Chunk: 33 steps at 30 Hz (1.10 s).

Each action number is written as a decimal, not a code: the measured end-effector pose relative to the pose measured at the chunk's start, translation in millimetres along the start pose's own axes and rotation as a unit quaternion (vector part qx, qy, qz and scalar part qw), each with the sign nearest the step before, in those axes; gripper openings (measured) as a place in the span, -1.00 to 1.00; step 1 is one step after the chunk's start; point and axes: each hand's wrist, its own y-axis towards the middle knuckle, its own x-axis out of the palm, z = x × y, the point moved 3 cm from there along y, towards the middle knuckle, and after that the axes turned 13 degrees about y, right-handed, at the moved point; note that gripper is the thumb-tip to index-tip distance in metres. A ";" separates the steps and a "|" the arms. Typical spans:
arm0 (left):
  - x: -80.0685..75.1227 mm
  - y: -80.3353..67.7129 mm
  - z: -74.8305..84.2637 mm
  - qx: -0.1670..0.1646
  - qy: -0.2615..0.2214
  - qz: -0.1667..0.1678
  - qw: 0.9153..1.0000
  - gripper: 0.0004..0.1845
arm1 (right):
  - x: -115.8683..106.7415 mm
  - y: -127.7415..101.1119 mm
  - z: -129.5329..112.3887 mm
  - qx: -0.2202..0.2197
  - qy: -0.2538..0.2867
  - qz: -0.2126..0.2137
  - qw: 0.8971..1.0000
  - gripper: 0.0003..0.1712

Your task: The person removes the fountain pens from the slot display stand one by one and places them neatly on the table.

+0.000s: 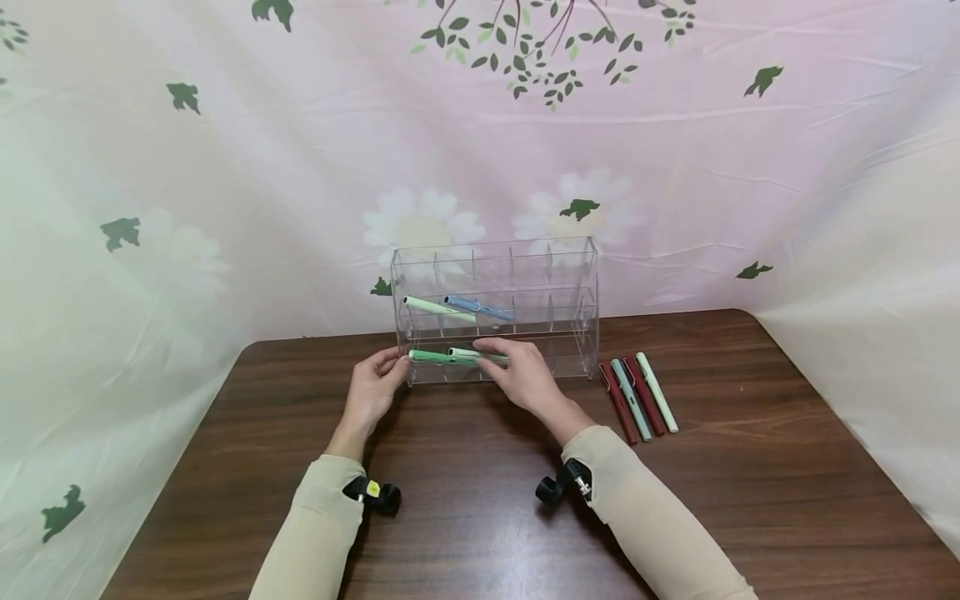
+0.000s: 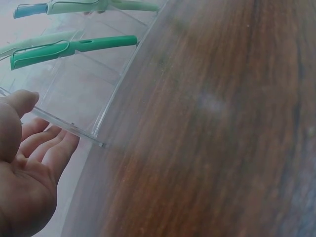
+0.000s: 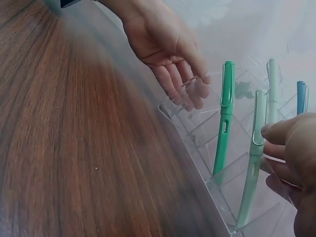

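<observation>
A transparent pen rack (image 1: 495, 333) stands at the back of the table, with two slanted rows of compartments. My left hand (image 1: 372, 385) grips its left side wall, the thumb (image 2: 24, 101) over the edge and the fingers (image 2: 61, 148) outside. A dark green pen (image 3: 224, 118) leans in the front row's left compartment. One compartment over, a light green pen (image 3: 255, 148) stands with its lower end in the rack. My right hand (image 1: 525, 379) pinches it near the clip, thumb in front and fingertips at its far side.
Another pale green pen (image 1: 438, 309) and a blue pen (image 1: 480, 308) lean in the row behind. Right of the rack, two dark red pens (image 1: 618, 404), a grey-blue pen (image 1: 632, 400) and a pale green pen (image 1: 657, 392) lie on the wooden table (image 1: 465, 533). A printed curtain (image 1: 300, 208) hangs behind.
</observation>
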 end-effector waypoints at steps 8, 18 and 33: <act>-0.4 -1.3 -0.8 0.004 0.000 -0.002 1.000 -0.53 | 5.4 2.0 -1.2 -0.001 -0.031 0.028 0.999 -0.71; -0.2 -0.3 -0.9 0.004 -0.009 -0.008 1.000 -0.53 | 6.4 3.6 -2.3 0.002 -0.035 0.038 0.999 -0.77; -1.0 0.1 -0.9 0.000 -0.013 -0.006 1.000 -0.53 | -0.7 0.8 -0.7 -0.045 0.052 0.091 0.993 -0.81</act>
